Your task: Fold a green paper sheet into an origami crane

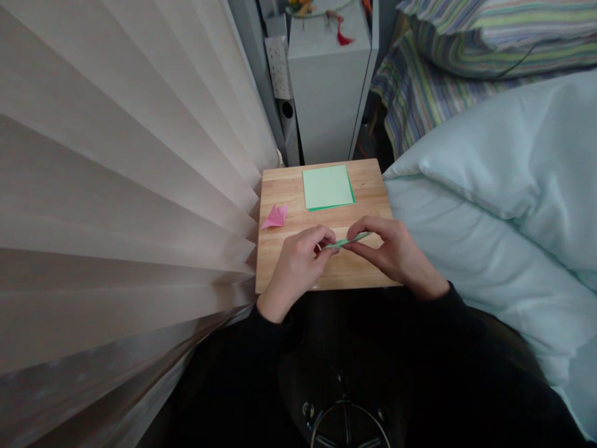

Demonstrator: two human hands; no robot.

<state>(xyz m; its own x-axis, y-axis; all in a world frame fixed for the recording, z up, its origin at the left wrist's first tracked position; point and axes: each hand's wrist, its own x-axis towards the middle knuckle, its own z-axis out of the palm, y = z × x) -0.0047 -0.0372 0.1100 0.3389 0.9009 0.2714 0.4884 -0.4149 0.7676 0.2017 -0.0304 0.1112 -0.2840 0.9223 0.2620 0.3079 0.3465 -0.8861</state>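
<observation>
A narrow folded piece of green paper (pixel 345 241) is held in the air over the near part of a small wooden table (pixel 289 267). My left hand (pixel 303 252) pinches its left end between thumb and fingers. At its right end, my right hand (pixel 389 249) grips the paper the same way, with the fingertips close to the left ones. Beyond my hands lies a stack of square light green paper (pixel 328 186), a darker green edge showing beneath. On the table's left side rests a pink folded paper figure (pixel 275 216).
A pleated pale curtain (pixel 140 155) runs along the table's left edge. On the right is a bed with a pale blue quilt (pixel 489 186) and a striped pillow (pixel 466 43). A grey cabinet (pixel 326 93) stands behind the table, a red tassel (pixel 344 37) on top.
</observation>
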